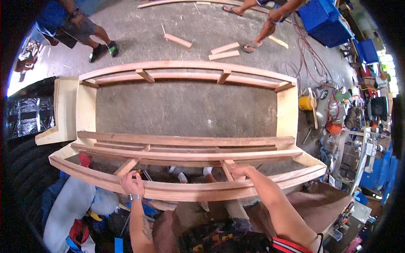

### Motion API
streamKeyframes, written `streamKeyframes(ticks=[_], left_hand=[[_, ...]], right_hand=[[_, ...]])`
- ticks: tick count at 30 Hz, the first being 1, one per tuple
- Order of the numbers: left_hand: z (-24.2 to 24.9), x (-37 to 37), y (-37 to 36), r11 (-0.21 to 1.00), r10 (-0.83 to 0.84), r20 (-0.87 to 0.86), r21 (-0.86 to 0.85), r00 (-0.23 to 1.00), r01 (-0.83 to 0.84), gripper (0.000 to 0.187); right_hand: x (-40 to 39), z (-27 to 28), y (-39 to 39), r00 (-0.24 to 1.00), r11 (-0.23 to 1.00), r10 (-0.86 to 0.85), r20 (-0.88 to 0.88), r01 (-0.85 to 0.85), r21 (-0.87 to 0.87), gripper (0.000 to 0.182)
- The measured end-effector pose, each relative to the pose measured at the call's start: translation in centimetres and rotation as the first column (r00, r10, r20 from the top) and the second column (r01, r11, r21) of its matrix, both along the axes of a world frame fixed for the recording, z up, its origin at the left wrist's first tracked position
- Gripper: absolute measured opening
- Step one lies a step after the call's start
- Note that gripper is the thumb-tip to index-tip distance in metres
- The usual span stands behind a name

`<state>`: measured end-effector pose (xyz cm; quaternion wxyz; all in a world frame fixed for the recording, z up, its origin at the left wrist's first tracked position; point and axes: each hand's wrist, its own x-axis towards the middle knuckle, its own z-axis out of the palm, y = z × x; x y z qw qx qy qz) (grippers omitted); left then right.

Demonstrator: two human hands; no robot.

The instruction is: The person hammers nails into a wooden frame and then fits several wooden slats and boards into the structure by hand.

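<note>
A large wooden sofa frame (185, 145), built of long rails with pale side panels, lies across the floor in front of me. My left hand (133, 184), with a watch at the wrist, grips the curved near rail (181, 189) beside a short slanted crosspiece (127, 167). Farther right, my right hand (239, 170) is closed around another short crosspiece (227, 168); part of its fingers is hidden. Behind the far side of the opening, a second curved rail (177, 64) runs between the side panels.
Two people stand beyond the frame; a leg (265, 31) shows at the upper right. Loose wood pieces (224, 55) lie on the concrete floor. A red hose (310, 50), a yellow container (306, 103) and tools are at right. A wrapped black bundle (31, 114) sits at left.
</note>
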<state>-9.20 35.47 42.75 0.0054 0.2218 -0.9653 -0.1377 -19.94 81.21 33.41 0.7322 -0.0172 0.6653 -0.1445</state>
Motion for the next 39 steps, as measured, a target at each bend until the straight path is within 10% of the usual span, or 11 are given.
streamKeyframes(ticks=[16,19,23,30,36,39], left_hand=[[-1.0,0.3,-0.1,1.000,0.011,0.025,0.013,1.000,-0.012,0.021],[-1.3,0.8,-0.4,0.999,0.023,0.016,0.025,1.000,-0.023,0.021],[-1.3,0.8,-0.1,0.999,0.029,-0.005,0.040,1.000,-0.029,0.021],[-0.8,1.0,-0.4,1.000,-0.012,0.013,0.008,1.000,0.012,0.020],[-1.6,1.3,-1.2,0.977,-0.127,0.015,-0.169,0.992,0.127,0.026],[-1.3,-0.1,0.8,0.884,0.134,0.083,0.440,0.987,-0.157,0.033]], right_hand=[[0.6,1.3,3.2,0.960,0.973,0.183,-0.213,-0.207,-0.101,0.061],[-2.7,8.0,4.5,0.995,0.995,0.096,-0.035,-0.095,0.014,0.068],[-2.7,16.5,7.0,0.950,0.999,-0.053,-0.308,0.047,-0.026,0.075],[6.4,22.1,8.7,0.571,0.730,-0.682,-0.457,0.570,-0.378,0.075],[12.6,24.7,5.1,0.384,0.702,-0.698,-0.604,0.534,-0.472,0.078],[13.9,26.2,2.6,0.332,0.749,-0.648,-0.686,0.444,-0.492,0.082]])
